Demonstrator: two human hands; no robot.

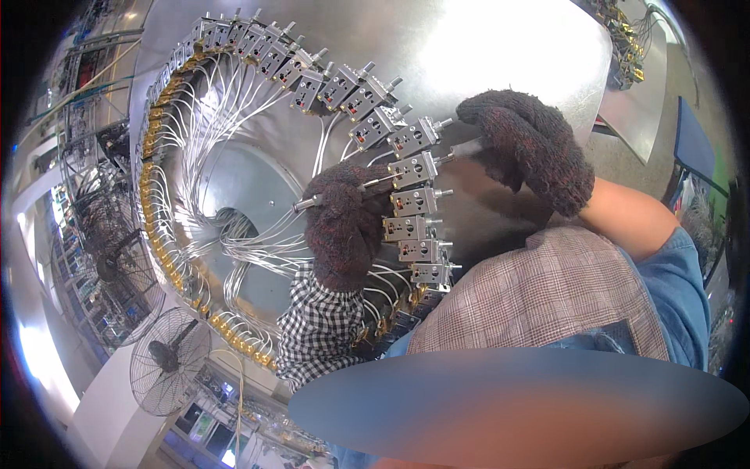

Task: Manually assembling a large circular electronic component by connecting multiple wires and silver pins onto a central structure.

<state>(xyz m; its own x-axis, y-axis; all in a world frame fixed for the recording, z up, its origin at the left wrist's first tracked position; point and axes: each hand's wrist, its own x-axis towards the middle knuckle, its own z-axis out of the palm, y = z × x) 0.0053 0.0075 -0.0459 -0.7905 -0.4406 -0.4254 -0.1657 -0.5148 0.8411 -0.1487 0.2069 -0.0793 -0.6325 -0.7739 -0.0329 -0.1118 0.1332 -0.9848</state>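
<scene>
Small silver metal blocks with threaded stems stand in a ring on the round metal fixture [258,168]. My left hand [344,227], in a dark knitted glove, is closed around a slim metal rod tool [309,202]. The tool's thin tip reaches the face of one metal block [414,170] on the ring's right side. My right hand [531,148], in a matching glove, is closed on a grey cylindrical tool [468,148]. That tool's end is beside the same block's stem; whether they touch is unclear. Its remaining length is hidden in the glove.
Bundled white wires [250,242] fan out from the fixture's middle to brass-coloured fittings [148,164] along the rim. A shiny metal tabletop [437,55] lies beyond. Fans [164,356] stand at left, a blue chair [695,144] at right, and more brass parts [629,47] at far right.
</scene>
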